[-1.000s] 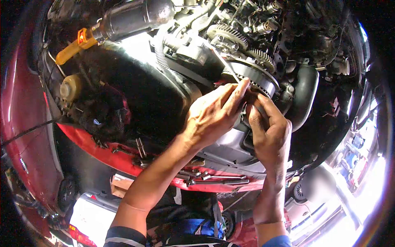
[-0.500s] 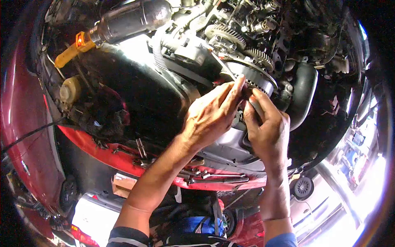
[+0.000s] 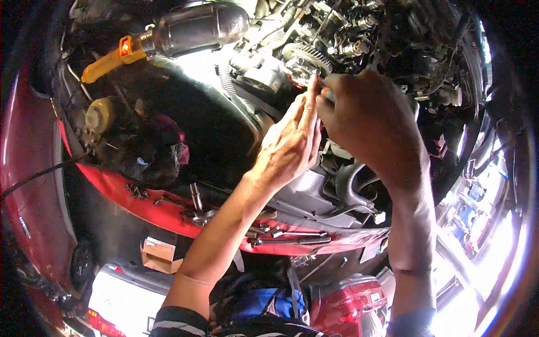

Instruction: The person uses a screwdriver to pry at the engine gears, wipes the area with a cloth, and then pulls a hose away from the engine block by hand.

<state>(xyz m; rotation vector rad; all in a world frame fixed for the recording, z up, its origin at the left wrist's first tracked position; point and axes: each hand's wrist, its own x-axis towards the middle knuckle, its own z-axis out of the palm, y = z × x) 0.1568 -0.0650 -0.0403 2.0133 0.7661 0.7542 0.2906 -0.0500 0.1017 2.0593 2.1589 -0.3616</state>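
Observation:
My left hand [image 3: 289,136] reaches into the engine bay, fingers stretched out, the index fingertip close to a toothed metal gear [image 3: 310,56]. Its thumb is hidden beneath. Right beside it, my right hand [image 3: 373,121] has its fingers curled and pinched together, back of the hand toward me. Whatever lies in that pinch is hidden by the fingers. Both hands meet just below the gear and cover the pulley area there. Around them are engine parts, among them a ribbed hose [image 3: 225,78] to the left and a curved dark hose [image 3: 347,182] below my right hand.
A work lamp [image 3: 199,28] with a yellow handle [image 3: 104,66] lies at upper left, lighting the engine. Wrenches [image 3: 292,238] and an upright socket [image 3: 196,196] rest along the red front edge [image 3: 151,216]. A cardboard box [image 3: 160,255] and other cars stand beyond.
My right hand has moved up and turned over, its back now covering the pulley. My left hand has shifted slightly upward with its fingers straighter. The view has moved a little.

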